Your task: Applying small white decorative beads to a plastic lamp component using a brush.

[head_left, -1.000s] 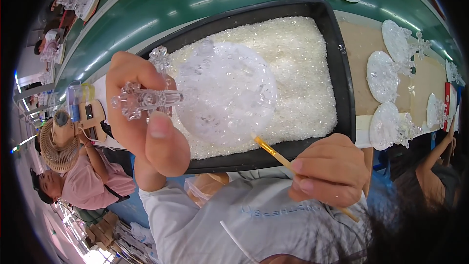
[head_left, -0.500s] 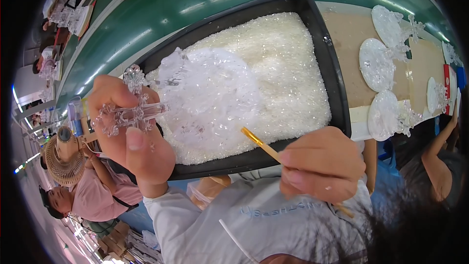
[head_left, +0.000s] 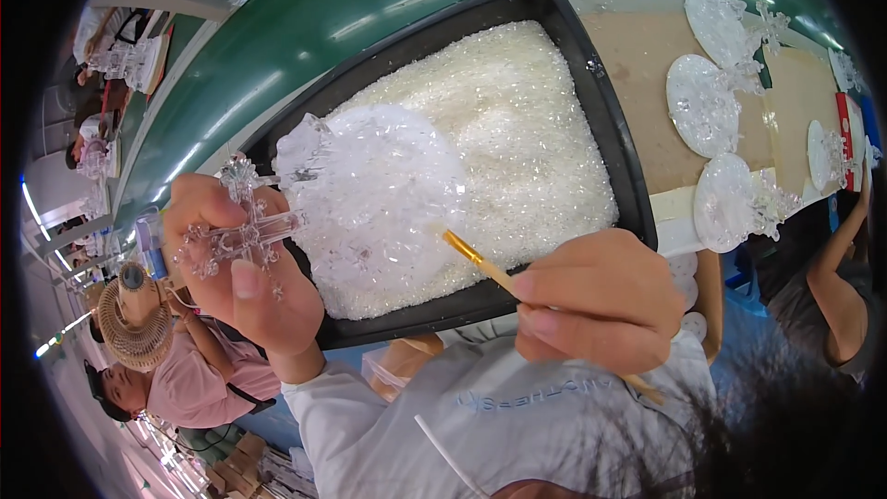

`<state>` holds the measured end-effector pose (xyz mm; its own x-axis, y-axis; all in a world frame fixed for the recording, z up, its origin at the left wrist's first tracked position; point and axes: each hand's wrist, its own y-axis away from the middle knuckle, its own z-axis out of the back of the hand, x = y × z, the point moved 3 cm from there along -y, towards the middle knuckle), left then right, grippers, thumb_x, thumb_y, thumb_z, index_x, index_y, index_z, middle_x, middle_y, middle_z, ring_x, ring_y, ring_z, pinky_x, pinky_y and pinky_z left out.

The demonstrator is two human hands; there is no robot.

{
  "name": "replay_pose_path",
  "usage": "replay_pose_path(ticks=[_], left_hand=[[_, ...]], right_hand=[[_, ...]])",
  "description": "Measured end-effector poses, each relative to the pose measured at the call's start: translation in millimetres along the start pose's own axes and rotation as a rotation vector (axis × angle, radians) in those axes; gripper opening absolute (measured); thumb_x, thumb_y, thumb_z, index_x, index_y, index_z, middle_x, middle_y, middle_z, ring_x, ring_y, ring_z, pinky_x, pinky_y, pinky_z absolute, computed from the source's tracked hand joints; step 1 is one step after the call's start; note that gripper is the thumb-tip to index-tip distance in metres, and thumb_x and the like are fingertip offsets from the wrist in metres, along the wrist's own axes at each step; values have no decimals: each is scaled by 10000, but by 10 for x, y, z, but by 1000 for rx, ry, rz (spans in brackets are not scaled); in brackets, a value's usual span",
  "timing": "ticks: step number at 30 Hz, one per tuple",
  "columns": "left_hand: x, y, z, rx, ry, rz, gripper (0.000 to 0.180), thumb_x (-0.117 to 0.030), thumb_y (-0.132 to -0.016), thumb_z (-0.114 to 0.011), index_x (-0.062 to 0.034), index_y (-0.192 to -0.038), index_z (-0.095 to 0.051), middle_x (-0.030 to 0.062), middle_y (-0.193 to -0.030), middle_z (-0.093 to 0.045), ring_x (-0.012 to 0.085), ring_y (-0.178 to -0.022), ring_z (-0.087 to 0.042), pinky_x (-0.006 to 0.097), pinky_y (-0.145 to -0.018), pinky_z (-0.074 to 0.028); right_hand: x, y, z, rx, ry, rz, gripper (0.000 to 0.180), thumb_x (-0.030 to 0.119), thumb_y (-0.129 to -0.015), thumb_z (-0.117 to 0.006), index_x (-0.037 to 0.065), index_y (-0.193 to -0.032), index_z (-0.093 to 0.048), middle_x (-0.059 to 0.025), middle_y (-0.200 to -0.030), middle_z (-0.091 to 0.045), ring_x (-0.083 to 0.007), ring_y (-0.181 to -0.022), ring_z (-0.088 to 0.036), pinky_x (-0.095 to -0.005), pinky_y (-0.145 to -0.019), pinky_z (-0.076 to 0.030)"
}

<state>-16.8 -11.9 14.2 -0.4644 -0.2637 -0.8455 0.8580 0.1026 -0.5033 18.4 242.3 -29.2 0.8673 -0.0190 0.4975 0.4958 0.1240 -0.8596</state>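
Note:
My left hand (head_left: 288, 310) is closed around a clear plastic cross-shaped ornament (head_left: 249, 229), with the thumb across its front. A round whitish disc base (head_left: 393, 189) joins the ornament and faces up over a black tray (head_left: 636, 187). Glittery white granules (head_left: 545, 120) fill that tray. Between the thumb and fingers of my right hand (head_left: 605, 305) is a thin paintbrush (head_left: 492, 270) with a gold ferrule. Its tip lies at the lower right edge of the disc; whether bristles touch the surface I cannot tell.
Several similar disc ornaments (head_left: 704, 106) stand on a brown board (head_left: 637, 74) at the right. Behind the tray runs a green tabletop (head_left: 305, 46). A woven fan-like object (head_left: 139, 323) and a person in pink (head_left: 208, 374) are at the left. Another person's arm (head_left: 841, 268) shows far right.
The ornament and its disc have shifted slightly left, and the disc's face is turned a little differently. My right hand has brought the brush slightly left. Both grips stay the same.

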Motion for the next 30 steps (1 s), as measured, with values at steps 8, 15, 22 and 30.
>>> replay_pose_path(ticks=[8, 15, 22, 30], left_hand=[[7, -4, 2, 5, 34, 2, 456, -368, -819, -712, -7, -1001, -501, 68, -979, -369, 169, -757, -482, 316, -633, -461], [8, 16, -25, -7, 9, -22, 487, -410, -834, -699, -3, -1011, -497, 73, -982, -373, 161, -766, -470, 296, -623, -441], [50, 13, -9, 62, -134, -120, 481, -407, -909, -571, 38, -1049, -453, 106, -1020, -436, 193, -712, -519, 315, -585, -426], [-31, 56, -52, -33, -270, -208, 528, -478, -878, -580, 10, -1022, -436, 84, -974, -387, 166, -769, -463, 281, -606, -418]], right_hand=[[-37, -17, -28, -48, 40, 11, 304, -8, -659, -822, -7, -884, -617, -196, -818, -691, -244, -575, -673, -294, -482, -540], [-27, -20, -28, -86, 54, 57, 282, -12, -662, -801, -54, -876, -623, -217, -850, -670, -257, -573, -666, -312, -489, -559], [117, -26, -97, 72, -124, -10, 186, -52, -679, -733, -56, -825, -619, -212, -853, -660, -238, -584, -661, -289, -469, -540], [113, 1, -350, 59, 21, 99, 178, -31, -694, -728, -28, -849, -640, -182, -838, -679, -229, -595, -664, -271, -481, -527]])
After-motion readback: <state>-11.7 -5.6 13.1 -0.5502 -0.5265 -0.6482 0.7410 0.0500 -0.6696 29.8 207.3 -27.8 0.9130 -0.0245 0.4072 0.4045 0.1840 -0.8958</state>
